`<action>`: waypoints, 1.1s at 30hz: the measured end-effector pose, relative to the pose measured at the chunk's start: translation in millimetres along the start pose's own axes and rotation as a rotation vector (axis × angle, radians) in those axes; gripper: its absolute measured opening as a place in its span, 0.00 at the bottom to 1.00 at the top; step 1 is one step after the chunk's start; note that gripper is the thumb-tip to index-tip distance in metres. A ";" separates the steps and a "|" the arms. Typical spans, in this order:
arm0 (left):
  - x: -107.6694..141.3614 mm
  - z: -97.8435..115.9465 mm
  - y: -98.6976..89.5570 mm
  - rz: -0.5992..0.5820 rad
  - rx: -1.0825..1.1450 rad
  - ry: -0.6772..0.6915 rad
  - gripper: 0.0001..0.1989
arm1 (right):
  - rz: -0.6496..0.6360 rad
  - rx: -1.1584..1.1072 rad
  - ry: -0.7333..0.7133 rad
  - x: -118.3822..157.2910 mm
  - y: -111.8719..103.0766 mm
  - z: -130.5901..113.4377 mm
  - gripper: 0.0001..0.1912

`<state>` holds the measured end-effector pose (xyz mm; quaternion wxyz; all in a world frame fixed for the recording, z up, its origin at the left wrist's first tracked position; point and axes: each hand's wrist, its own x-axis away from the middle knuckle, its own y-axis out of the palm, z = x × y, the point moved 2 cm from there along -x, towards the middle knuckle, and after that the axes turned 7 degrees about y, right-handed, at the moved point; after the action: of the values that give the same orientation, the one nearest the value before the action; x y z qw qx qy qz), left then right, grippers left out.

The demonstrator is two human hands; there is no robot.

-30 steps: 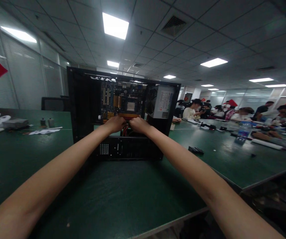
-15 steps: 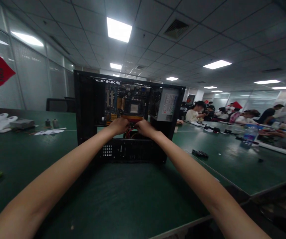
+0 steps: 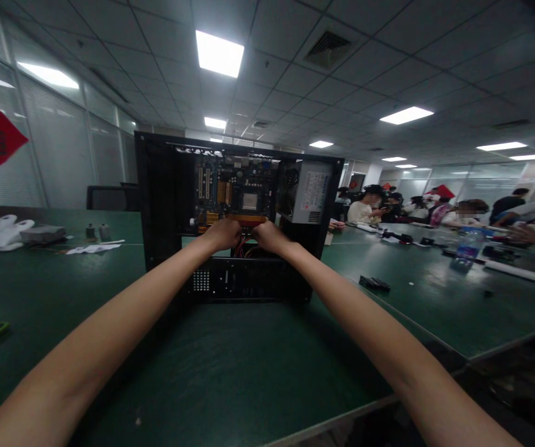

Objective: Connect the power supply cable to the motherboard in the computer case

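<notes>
An open black computer case stands upright on the green table, its inside facing me. Within it are a motherboard with a square silver processor and a silver power supply at upper right. My left hand is closed at the board's lower edge, beside the orange memory slots. My right hand is closed just to the right of it, near the same slots. Coloured cables hang between and below the hands. The fingertips are hidden, so whatever they grip cannot be made out.
White gloves, a grey box and paper lie at left. Black parts lie right of the case. A water bottle and a white tube are farther right. Several people sit or stand in the background.
Both my hands stay at almost the same place on the board's lower edge, with only slight motion. The view has shifted a little. At far right, another person's hands have moved.
</notes>
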<state>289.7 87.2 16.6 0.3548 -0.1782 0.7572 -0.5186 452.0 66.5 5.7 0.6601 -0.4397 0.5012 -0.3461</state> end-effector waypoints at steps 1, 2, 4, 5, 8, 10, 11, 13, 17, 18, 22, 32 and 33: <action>0.1 0.3 -0.2 -0.002 -0.005 -0.002 0.16 | 0.010 -0.002 0.003 -0.2 0.0 -0.4 0.19; 0.1 0.5 -0.3 -0.004 -0.010 -0.004 0.16 | 0.018 -0.005 0.005 -0.5 0.0 -0.7 0.19; 0.0 0.7 0.0 -0.006 -0.020 -0.004 0.16 | 0.026 -0.012 0.006 -1.0 0.5 -0.9 0.19; -0.2 0.8 0.3 -0.007 -0.025 -0.002 0.16 | 0.026 -0.016 0.004 -1.2 0.9 -0.8 0.18; -0.3 1.5 0.6 -0.005 -0.034 0.002 0.16 | 0.028 -0.026 -0.002 -2.3 2.6 0.3 0.18; 0.1 2.4 0.1 -0.008 -0.039 -0.001 0.16 | 0.031 -0.029 -0.004 -2.7 3.2 0.8 0.18; 0.4 3.0 -0.3 -0.011 -0.040 -0.005 0.16 | 0.033 -0.030 -0.004 -2.7 3.1 0.7 0.18; 1.1 4.1 -1.4 -0.016 -0.043 -0.012 0.15 | 0.038 -0.030 -0.003 -2.1 1.7 -0.2 0.18; 2.1 5.6 -3.9 -0.021 -0.049 -0.021 0.15 | 0.055 -0.028 0.010 0.4 -3.6 -2.6 0.16; 2.3 5.8 -4.5 -0.022 -0.052 -0.022 0.15 | 0.058 -0.027 0.014 1.0 -4.7 -3.1 0.15; 3.2 6.7 -6.4 -0.028 -0.061 -0.022 0.16 | 0.067 -0.021 0.023 2.9 -6.1 -4.5 0.14; 18.5 9.7 -15.6 0.070 -0.026 -0.030 0.16 | 0.159 0.091 0.037 44.7 -27.9 5.8 0.21; 26.6 12.7 -16.8 0.130 0.017 -0.009 0.16 | 0.163 0.132 0.018 56.6 -29.5 9.7 0.22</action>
<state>279.0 55.2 19.9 0.3926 -0.1280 0.7612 -0.5000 475.6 7.0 13.9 0.7090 -0.3500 0.5174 -0.3273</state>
